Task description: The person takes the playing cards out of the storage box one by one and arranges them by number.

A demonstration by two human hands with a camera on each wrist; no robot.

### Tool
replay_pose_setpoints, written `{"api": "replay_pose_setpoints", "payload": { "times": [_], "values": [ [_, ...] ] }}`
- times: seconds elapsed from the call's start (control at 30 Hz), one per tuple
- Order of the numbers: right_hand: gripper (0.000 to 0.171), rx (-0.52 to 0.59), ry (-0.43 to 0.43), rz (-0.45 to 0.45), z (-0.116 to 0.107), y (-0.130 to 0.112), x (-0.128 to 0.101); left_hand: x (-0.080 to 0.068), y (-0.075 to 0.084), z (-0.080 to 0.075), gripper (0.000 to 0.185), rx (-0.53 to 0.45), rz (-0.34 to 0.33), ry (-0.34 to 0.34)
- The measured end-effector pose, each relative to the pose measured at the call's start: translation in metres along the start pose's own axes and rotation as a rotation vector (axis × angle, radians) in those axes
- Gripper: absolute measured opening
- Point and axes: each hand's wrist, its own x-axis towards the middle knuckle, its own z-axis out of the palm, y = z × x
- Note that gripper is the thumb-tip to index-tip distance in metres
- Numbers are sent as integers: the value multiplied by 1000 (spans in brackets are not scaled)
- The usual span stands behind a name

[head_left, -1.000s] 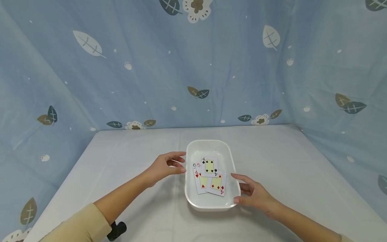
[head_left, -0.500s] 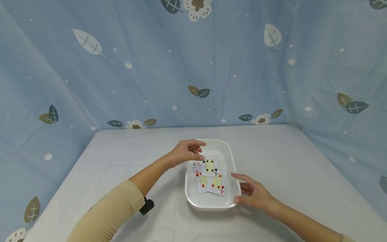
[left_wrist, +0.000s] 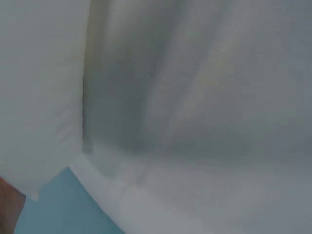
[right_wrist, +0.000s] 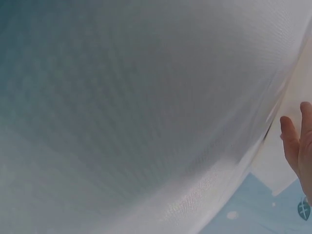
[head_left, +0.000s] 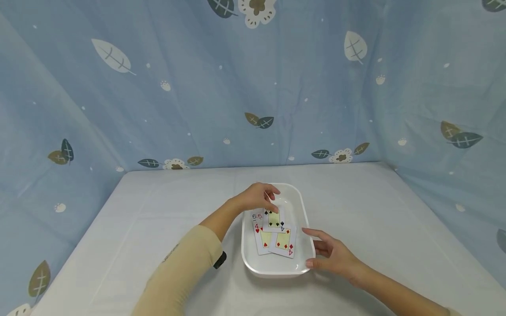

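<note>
A white tray (head_left: 305, 213) sits on the table's middle and holds several overlapping playing cards. The four of spades (head_left: 275, 219) lies on top at the far side, the four of diamonds (head_left: 283, 239) nearer, and the four of hearts (head_left: 261, 239) to the left. My left hand (head_left: 273, 201) reaches into the tray, curled fingers and thumb pinching the far end of the four of spades. My right hand (head_left: 316, 248) rests with relaxed fingers against the tray's right near rim. In the right wrist view its fingers (right_wrist: 295, 144) show at the edge; the left wrist view is blurred.
The table (head_left: 158, 210) wears a white cloth, and blue leaf-print fabric (head_left: 253, 87) hangs behind it and on both sides. A black wrist strap (head_left: 219, 260) sits at my left sleeve cuff.
My left hand moved from beside the tray's left rim up over it and came down on the four of spades. The right hand and the tray stayed put.
</note>
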Motion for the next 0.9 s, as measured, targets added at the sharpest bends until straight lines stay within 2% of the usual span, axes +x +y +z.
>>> {"api": "replay_pose_setpoints", "payload": {
  "times": [0.13, 0.23, 0.37, 0.43, 0.63, 0.77, 0.9],
  "values": [
    [80, 10, -19, -9, 1, 3, -1, 8, -1, 6, 58, 191, -6, -44],
    [80, 12, -31, -22, 0, 4, -1, 10, -1, 9, 58, 295, 2, -46],
    [80, 13, -34, -32, -1, 4, -1, 10, 1, 9, 60, 354, 30, -53],
    [80, 9, -31, -33, -2, 4, -1, 10, 1, 9, 62, 352, 33, -69],
    [79, 7, -31, -33, -3, 4, -1, 9, 1, 11, 74, 365, -7, -120],
    [78, 17, -40, -29, -2, 4, -1, 10, 0, 13, 75, 445, -14, -126],
    [79, 19, -35, -25, -2, 3, -2, 11, -1, 15, 71, 531, 7, -121]
  ]
}}
